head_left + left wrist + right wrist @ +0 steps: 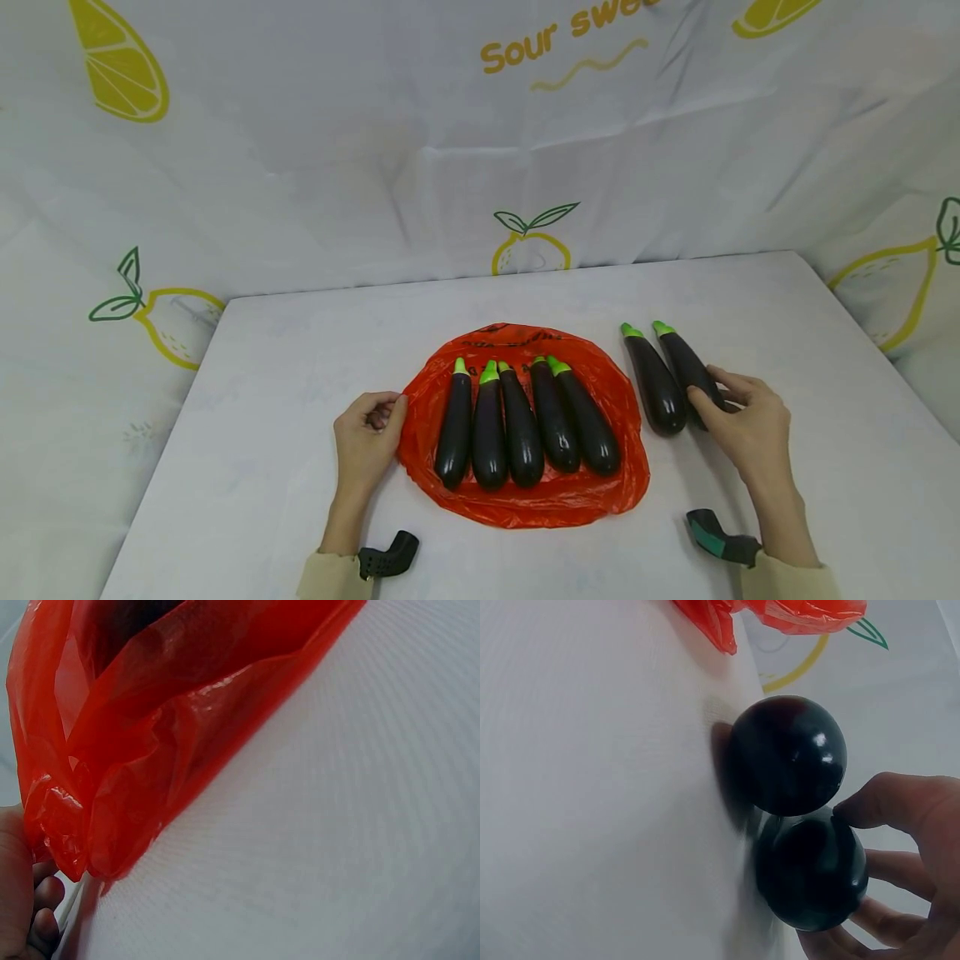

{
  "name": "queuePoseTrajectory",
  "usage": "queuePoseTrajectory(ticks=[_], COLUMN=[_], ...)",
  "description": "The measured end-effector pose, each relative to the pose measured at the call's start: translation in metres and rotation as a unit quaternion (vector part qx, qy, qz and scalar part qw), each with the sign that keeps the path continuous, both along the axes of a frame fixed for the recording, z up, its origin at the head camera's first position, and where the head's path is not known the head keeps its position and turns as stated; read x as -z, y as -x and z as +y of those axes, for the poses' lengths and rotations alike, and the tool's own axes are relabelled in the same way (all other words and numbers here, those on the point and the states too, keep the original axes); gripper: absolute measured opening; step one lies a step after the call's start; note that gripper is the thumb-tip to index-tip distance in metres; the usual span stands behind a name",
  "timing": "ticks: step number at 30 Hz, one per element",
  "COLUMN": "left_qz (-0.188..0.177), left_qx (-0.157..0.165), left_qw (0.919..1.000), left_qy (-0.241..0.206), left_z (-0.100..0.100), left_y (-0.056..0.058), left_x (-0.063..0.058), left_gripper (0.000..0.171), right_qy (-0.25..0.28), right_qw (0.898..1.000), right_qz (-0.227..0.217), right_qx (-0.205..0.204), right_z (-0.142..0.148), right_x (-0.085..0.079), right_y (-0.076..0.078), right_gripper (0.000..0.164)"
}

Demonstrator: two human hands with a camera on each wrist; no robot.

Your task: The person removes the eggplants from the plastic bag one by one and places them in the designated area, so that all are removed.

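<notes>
A red plastic bag [525,508] lies spread on the table with several dark eggplants [489,442] side by side on it, green stem ends pointing away. My left hand [369,437] pinches the bag's left edge, and the left wrist view shows the gathered red plastic [120,765] at the fingers. To the right of the bag are two more eggplants. My right hand [750,421] grips the outer eggplant [686,358] near its thick end, thumb on one side and fingers on the other. The other eggplant [656,387] lies close against it, between it and the bag.
A white table [285,358] bears everything. Behind and beside it hangs a white cloth [322,167] printed with lemons and lettering. A dark wrist device [390,557] sits at the left cuff, and a dark and green one [720,537] at the right.
</notes>
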State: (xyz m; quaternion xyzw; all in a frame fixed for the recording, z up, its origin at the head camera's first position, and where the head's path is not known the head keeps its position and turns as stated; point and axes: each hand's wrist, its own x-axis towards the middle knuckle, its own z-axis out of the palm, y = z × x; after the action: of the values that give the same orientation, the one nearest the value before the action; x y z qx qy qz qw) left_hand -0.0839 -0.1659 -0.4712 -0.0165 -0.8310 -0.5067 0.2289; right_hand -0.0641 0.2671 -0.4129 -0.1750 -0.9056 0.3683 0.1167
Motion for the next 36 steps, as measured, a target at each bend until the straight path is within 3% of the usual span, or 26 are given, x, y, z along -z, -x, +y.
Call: queuePoseTrajectory(ticks=[5,13,22,29,36], left_qz=[0.002,-0.003,0.009,0.009,0.008], left_qx=[0.005,0.000,0.000,0.000,0.000], left_qw=[1.0000,1.0000,0.9999,0.9999,1.0000], left_qy=[-0.005,0.003,-0.005,-0.004,0.002], left_z=[0.000,-0.001,0.000,0.000,-0.001], left_y=[0.000,0.000,0.000,0.001,0.001], left_x=[0.000,0.001,0.001,0.001,0.002], left_gripper=[0.004,0.004,0.005,0.006,0.004], right_qy=[-0.004,-0.021,-0.039,-0.047,-0.027], right_qw=[1.000,1.000,0.999,0.999,0.997], right_qz=[-0.003,-0.023,0.007,0.005,0.067], right_qx=[-0.016,-0.002,-0.013,-0.005,0.023], right_z=[0.002,0.002,0.001,0.001,-0.006], right_x=[0.001,0.001,0.003,-0.001,-0.011], right_y=[-0.001,0.001,0.001,0.000,-0.001], right_gripper=[0.048,0.052,0.049,0.050,0.040])
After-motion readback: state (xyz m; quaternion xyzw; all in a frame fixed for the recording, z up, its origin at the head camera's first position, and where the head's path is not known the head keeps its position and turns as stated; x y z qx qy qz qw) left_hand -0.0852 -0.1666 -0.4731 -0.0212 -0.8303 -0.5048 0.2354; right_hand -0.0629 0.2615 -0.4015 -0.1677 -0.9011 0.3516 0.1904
